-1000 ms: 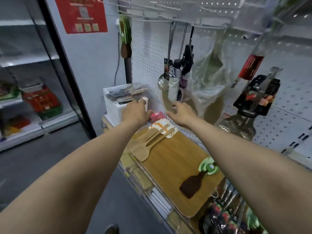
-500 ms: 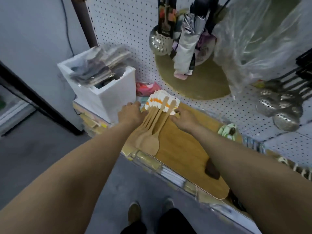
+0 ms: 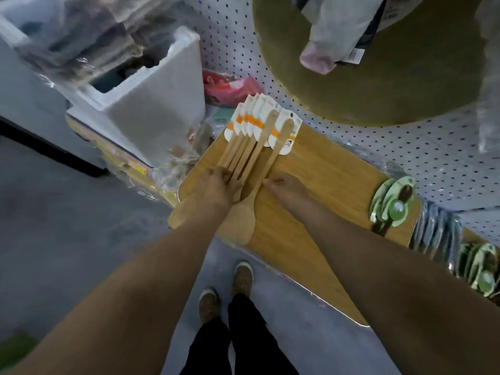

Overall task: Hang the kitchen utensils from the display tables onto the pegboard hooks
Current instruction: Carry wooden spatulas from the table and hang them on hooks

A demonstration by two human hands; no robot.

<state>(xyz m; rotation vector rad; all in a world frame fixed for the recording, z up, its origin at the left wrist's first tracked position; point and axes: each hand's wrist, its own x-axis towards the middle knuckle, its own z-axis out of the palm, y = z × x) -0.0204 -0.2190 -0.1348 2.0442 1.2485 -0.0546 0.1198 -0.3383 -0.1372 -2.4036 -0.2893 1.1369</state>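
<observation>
The box (image 3: pixel 151 112) is crowding the left side of the spatulas (image 3: pixel 254 155), and a pink bag (image 3: pixel 227 87) is filling the corner behind it. The pegboard (image 3: pixel 405 163) is rising just behind their cards, with a round disc (image 3: pixel 378 77) hanging over that edge. The left hand (image 3: pixel 216 185) and right hand (image 3: pixel 286 188) are flanking the handles. Bare board (image 3: pixel 324 171) is lying open to the right, as far as the green cards (image 3: pixel 392 209). Its front edge is facing open floor (image 3: pixel 67 239).
</observation>
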